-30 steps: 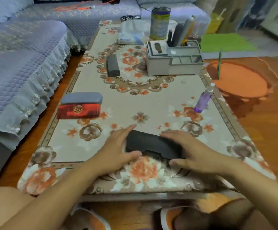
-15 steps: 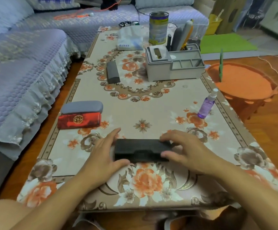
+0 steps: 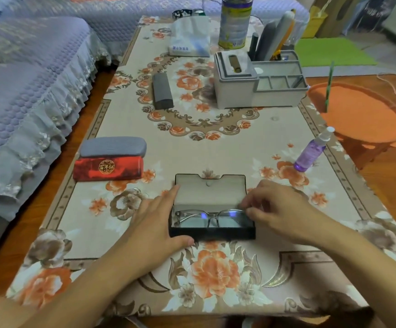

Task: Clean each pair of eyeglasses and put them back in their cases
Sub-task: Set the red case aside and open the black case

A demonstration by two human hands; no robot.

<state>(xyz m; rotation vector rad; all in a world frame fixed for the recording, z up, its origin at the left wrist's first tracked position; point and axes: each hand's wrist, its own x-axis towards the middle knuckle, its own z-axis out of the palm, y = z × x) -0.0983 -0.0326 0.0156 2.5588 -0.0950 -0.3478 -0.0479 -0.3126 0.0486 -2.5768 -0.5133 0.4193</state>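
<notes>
We note a black eyeglass case [image 3: 212,233] lying open on the near middle of the counter [image 3: 215,150], its pale-lined lid [image 3: 210,190] folded back flat. A pair of clear-framed eyeglasses [image 3: 210,217] rests inside the tray, lenses facing up; the temples are not visible.

We observe the left hand [image 3: 155,223] against the case's left end, fingers [image 3: 171,192] extended along the lid edge and the thumb at the front corner, bracing rather than grasping. The right hand [image 3: 277,209] sits at the case's right end, fingers curled; motion blur prevents us from telling whether the fingertips pinch the frame or only touch it.

To the left we record a red case [image 3: 108,168] with a grey case [image 3: 113,147] touching it behind. A dark grey case [image 3: 161,91] lies farther back. A purple spray bottle [image 3: 312,151] stands near the right edge. A grey organiser [image 3: 258,84], a tin can [image 3: 236,22] and a white packet [image 3: 191,39] occupy the far end; the packet's print is illegible.
</notes>
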